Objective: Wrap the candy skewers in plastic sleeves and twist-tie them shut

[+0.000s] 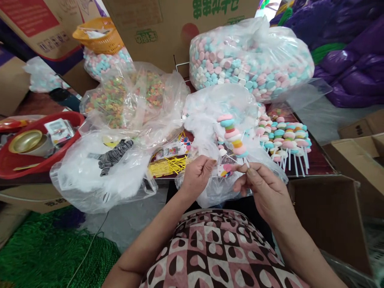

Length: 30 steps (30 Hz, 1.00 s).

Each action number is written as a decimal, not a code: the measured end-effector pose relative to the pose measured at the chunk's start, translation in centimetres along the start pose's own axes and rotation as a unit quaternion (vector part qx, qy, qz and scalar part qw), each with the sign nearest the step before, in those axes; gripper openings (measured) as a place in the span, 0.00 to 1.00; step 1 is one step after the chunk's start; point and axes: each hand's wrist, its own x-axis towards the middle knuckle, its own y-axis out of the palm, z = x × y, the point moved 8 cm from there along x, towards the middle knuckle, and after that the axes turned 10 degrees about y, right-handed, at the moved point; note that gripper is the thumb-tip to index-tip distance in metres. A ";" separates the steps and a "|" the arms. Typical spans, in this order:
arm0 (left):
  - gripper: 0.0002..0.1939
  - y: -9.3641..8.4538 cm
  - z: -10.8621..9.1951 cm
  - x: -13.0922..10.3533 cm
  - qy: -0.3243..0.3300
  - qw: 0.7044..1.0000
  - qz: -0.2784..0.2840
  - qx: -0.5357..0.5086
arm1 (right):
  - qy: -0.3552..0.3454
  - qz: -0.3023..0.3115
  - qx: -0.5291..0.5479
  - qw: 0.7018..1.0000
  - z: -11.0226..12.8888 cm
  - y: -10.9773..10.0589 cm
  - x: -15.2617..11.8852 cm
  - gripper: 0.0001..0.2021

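My right hand (268, 190) pinches the white stick of a marshmallow skewer (231, 136) between thumb and fingers. The skewer stands nearly upright, tilted to the left, with pink, blue, yellow and green pieces stacked on it. Across from it, my left hand (196, 176) is closed, its thumb pressed against the curled fingers. A small clear plastic bag with a colourful print (225, 171) extends from the left fingers toward the right hand; the gripped edge is hidden. Behind the hands lies an open plastic bag (220, 98) with marshmallows inside.
Finished-looking skewers (289, 138) are piled at the table's right. Yellow twist ties (168, 167) and printed bags (174, 150) lie left of my hands. Large bags of marshmallows (249, 60) and gummy rings (129, 96) stand behind. A red basin (67, 120) is at left; an open carton (327, 216) at right.
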 end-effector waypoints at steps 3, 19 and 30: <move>0.17 -0.3 0.0 0.1 0.009 1.000 -0.007 0.021 | 0.005 -0.010 0.027 1.000 -0.2 -0.6 0.1 0.10; 0.11 1.1 0.0 0.1 0.054 0.997 0.053 -0.013 | 0.117 0.117 0.007 0.986 -3.2 2.1 -0.2 0.16; 0.20 -0.5 2.9 0.9 -0.167 0.905 -0.071 -0.384 | 0.088 -0.004 -0.074 0.993 -0.9 -6.0 -2.5 0.11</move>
